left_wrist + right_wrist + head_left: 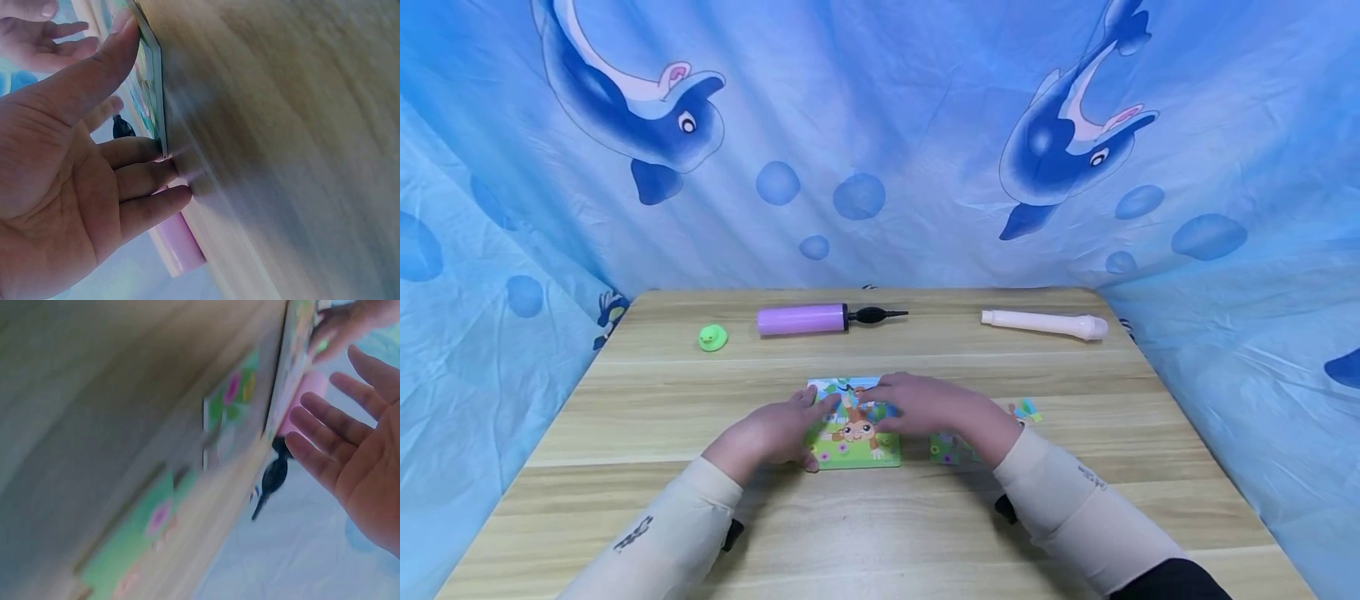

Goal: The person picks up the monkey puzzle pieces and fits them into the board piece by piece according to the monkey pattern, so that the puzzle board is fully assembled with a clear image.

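Note:
A puzzle board [850, 457] with a cartoon monkey, flowers and grass lies flat on the table in the head view. My left hand [778, 429] rests along its left side, thumb at the near corner and index finger over the picture. In the left wrist view, the other fingers [150, 212] lie by the board's edge, fairly straight. Over the board's right part reaches my right hand [928, 407], its fingers spread and loosely extended, with nothing in its palm in the right wrist view. Loose puzzle pieces [943, 451] lie to the right, partly hidden under the right forearm.
Behind the board lies a purple hand pump [802, 320] with a black nozzle. A small green toy [712, 337] sits at the back left and a pale pink stick [1043, 324] at the back right. A blue dolphin-print curtain [880, 125] surrounds the wooden table [625, 467].

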Demonstrator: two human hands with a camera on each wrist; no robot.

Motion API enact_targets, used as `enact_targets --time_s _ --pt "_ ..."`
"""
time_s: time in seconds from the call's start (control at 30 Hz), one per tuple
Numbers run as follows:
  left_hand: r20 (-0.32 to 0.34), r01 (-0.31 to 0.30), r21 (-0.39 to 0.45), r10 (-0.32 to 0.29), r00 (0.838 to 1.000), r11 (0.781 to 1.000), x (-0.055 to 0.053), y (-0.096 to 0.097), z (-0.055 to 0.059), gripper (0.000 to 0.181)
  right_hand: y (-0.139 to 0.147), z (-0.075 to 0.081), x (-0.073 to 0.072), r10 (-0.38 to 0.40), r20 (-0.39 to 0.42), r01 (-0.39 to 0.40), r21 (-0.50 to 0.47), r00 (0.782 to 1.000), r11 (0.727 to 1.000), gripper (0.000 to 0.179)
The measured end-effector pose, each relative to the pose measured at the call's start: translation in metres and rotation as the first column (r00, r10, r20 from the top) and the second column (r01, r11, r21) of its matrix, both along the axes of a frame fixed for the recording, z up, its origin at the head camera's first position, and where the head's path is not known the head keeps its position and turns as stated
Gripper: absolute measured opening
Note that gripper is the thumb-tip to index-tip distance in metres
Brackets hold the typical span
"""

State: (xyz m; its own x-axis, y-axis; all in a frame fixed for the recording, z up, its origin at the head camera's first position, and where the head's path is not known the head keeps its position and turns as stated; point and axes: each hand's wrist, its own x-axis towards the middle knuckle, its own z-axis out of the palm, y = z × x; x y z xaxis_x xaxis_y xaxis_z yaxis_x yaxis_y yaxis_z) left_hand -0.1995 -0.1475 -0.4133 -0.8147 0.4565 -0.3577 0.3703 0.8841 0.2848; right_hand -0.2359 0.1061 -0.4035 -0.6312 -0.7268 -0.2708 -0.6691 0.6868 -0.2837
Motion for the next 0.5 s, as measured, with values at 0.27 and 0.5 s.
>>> enact_targets --time_s 0.27,0.5 --pt "-0.007 -0.025 0.002 0.025 1.0 1.0 0.0 -0.001 -0.003 0.111 0.048 0.012 -0.008 -0.103 0.002 0.103 -0.065 0.995 0.993 0.045" --pt "0.004 -0.042 -0.012 0.042 0.999 0.999 0.001 -0.001 -0.001 0.112 0.102 0.016 -0.011 -0.213 -0.054 0.208 -0.088 0.976 0.974 0.046"
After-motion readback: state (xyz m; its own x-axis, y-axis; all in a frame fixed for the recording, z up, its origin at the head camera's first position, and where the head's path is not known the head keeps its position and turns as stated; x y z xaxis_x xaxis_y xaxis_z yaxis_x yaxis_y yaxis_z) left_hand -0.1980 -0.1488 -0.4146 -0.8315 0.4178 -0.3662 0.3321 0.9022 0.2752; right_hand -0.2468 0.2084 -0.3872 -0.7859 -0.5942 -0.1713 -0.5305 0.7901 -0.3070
